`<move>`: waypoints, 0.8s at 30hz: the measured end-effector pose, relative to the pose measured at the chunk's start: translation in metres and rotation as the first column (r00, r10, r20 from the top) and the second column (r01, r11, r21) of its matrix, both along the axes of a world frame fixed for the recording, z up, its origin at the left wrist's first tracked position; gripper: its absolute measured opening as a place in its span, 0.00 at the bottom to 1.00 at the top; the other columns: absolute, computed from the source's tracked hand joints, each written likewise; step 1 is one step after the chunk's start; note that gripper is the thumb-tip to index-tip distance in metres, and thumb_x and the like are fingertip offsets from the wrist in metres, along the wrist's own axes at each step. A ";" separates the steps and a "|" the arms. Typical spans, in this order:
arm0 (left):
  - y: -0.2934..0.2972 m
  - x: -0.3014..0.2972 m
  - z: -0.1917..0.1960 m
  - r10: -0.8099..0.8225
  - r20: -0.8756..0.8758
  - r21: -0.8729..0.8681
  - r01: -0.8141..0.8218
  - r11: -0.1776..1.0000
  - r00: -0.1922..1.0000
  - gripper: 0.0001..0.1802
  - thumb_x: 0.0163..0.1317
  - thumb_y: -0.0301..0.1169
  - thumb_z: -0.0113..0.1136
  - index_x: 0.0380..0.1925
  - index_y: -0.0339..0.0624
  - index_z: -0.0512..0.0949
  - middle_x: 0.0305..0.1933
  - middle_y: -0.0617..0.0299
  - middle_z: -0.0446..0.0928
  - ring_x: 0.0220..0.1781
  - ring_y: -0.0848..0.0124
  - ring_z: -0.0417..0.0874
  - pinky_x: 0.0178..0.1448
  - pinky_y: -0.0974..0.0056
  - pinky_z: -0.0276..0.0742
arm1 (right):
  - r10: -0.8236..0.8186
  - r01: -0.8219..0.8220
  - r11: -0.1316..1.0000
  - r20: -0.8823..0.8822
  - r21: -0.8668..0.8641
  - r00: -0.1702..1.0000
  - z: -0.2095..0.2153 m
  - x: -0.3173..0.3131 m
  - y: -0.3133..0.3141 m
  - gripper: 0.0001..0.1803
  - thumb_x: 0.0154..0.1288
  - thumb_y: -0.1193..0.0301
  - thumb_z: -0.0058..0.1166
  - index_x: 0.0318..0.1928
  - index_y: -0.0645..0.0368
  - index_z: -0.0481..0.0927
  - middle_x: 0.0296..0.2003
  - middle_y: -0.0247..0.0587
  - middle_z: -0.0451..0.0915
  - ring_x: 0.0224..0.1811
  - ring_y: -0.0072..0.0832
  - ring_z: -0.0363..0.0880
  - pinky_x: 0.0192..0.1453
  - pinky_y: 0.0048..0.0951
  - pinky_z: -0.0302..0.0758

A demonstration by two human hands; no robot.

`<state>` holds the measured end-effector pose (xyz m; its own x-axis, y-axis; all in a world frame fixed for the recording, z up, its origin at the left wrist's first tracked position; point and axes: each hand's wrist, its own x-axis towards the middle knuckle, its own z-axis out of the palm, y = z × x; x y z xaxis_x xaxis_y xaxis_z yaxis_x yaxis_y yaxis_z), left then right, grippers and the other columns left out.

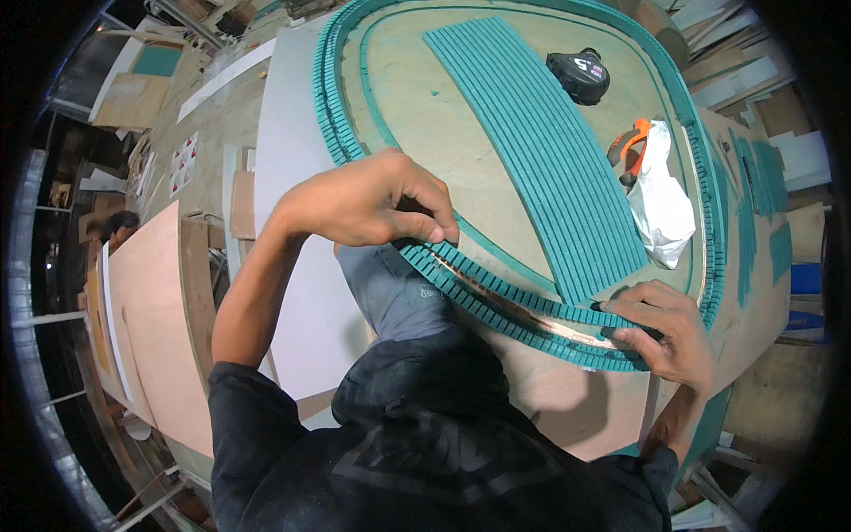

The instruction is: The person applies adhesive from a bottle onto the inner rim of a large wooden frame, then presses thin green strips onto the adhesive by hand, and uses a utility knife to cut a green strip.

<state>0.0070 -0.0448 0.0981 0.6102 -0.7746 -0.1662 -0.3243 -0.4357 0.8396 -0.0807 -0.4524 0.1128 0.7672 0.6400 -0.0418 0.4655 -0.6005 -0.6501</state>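
Observation:
My left hand (390,199) is closed, with thumb and fingertips pinching the upper edge of a curved green slotted strip (483,266). Toward the right end of this near curve, my right hand (665,332) grips it, its thumb and fingers on the two green edges. A pale wood-coloured gap with brown patches runs between the inner and outer slotted rows. The strip belongs to a rounded green border (330,97) around a plywood board (399,80). Inside the border lies a wide green slotted sheet (532,151).
On the board rest a black tape measure (581,77), an orange-handled tool (631,146) and a crumpled white bag (663,199). A white panel (297,177) is at the left, near a leaning plywood sheet (160,324). Green offcuts (767,177) lie at the right.

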 end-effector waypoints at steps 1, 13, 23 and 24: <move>-0.001 0.000 -0.001 -0.009 0.043 -0.004 0.009 1.000 0.999 0.12 0.67 0.32 0.70 0.46 0.37 0.90 0.43 0.57 0.90 0.44 0.63 0.89 0.52 0.60 0.82 | 0.003 -0.003 1.000 -0.005 0.003 1.000 -0.001 0.000 0.000 0.18 0.57 0.74 0.69 0.51 0.60 0.90 0.40 0.46 0.87 0.42 0.41 0.86 0.48 0.38 0.80; 0.007 -0.003 -0.008 -0.020 0.186 0.001 0.021 1.000 0.982 0.13 0.64 0.35 0.73 0.40 0.35 0.89 0.37 0.55 0.87 0.40 0.61 0.87 0.47 0.58 0.81 | 0.107 -0.103 0.990 0.041 -0.094 0.993 0.000 -0.008 0.006 0.18 0.62 0.66 0.67 0.52 0.57 0.89 0.42 0.44 0.86 0.43 0.45 0.85 0.48 0.42 0.80; -0.008 -0.008 -0.001 0.051 0.183 0.054 -0.062 0.997 0.982 0.16 0.60 0.40 0.75 0.35 0.35 0.90 0.30 0.59 0.86 0.38 0.66 0.81 0.46 0.58 0.76 | 0.040 -0.028 0.999 -0.278 0.045 0.960 -0.001 -0.002 -0.059 0.12 0.73 0.74 0.59 0.52 0.68 0.85 0.44 0.50 0.86 0.43 0.43 0.85 0.49 0.38 0.79; -0.006 -0.008 -0.002 0.085 0.154 0.040 -0.092 0.995 0.984 0.16 0.60 0.40 0.75 0.34 0.35 0.90 0.31 0.59 0.86 0.38 0.66 0.81 0.46 0.59 0.76 | 0.014 -0.002 0.999 -0.307 0.039 0.951 -0.001 -0.001 -0.071 0.12 0.74 0.72 0.61 0.51 0.67 0.86 0.44 0.49 0.87 0.43 0.39 0.85 0.50 0.37 0.79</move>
<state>-0.0014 -0.0511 0.0960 0.6967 -0.7102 -0.1010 -0.4055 -0.5061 0.7612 -0.0817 -0.5233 0.1114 0.7157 0.6519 -0.2507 0.2443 -0.5699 -0.7846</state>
